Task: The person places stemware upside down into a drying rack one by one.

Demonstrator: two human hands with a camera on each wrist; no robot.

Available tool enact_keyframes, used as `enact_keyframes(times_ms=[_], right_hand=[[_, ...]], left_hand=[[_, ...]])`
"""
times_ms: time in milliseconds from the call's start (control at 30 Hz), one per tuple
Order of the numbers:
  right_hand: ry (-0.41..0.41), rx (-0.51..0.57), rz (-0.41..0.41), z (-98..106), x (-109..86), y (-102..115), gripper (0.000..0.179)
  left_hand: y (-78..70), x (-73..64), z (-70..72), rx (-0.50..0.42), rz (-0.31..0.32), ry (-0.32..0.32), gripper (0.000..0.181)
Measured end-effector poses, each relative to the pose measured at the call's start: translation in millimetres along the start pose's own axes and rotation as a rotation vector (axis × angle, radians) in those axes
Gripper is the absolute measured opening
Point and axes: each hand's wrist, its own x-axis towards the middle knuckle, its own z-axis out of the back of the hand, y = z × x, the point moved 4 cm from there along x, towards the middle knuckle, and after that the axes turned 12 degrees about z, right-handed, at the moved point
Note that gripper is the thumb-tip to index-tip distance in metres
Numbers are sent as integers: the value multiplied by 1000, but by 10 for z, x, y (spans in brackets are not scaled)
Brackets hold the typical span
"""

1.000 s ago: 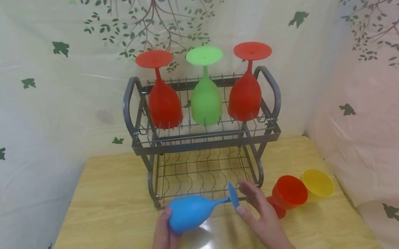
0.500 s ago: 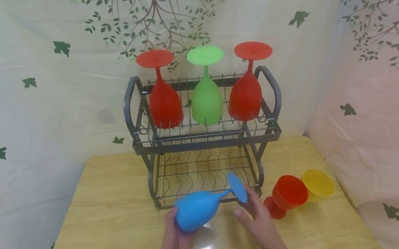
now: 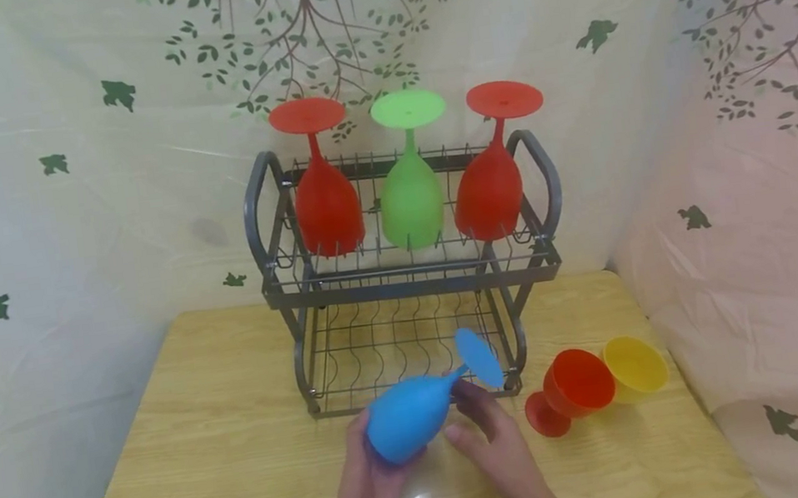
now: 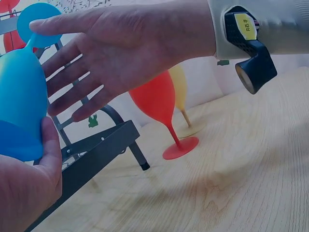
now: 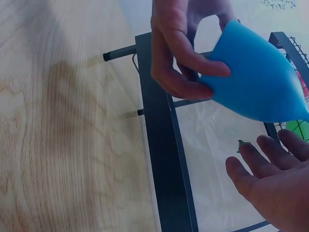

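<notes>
A blue plastic wine glass (image 3: 408,420) lies tilted in the air in front of the rack, its foot pointing up and to the right. My left hand (image 3: 358,486) grips it by the bowl near the rim; the right wrist view shows the curled fingers (image 5: 193,63) round that end. Close beside the stem is my right hand (image 3: 499,448), palm toward the glass. In the left wrist view its fingers are extended and spread, the thumb overlapping the blue foot (image 4: 48,26).
A dark two-tier dish rack (image 3: 415,287) stands behind the hands. Its upper tier bears upside-down glasses: red (image 3: 328,212), green (image 3: 412,205) and red (image 3: 489,195). On the wooden table (image 3: 205,443), a red glass (image 3: 575,381) and a yellow glass (image 3: 635,365) stand at the right.
The blue glass has shifted right in the left hand, its foot swinging upward and away. The right hand has moved left, from beside the foot to below the stem.
</notes>
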Motion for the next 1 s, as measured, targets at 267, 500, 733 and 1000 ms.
enact_keyframes(times_ms=[267,500,733,1000], right_hand=[[-1,-33,-27,-46,-5,-26,66],[-33,-16,-56,-64,3,-78,66],[-52,-9,-69,-49,-10,-99,66],[-114,-66,-123,38,1,-109,76]], left_hand=[[21,30,-38,-13,41,-6,56],[28,49,-2,58,20,-37,59],[34,73,56,140,3,-55,59],[-48,4,166,252,-125,-86,42]])
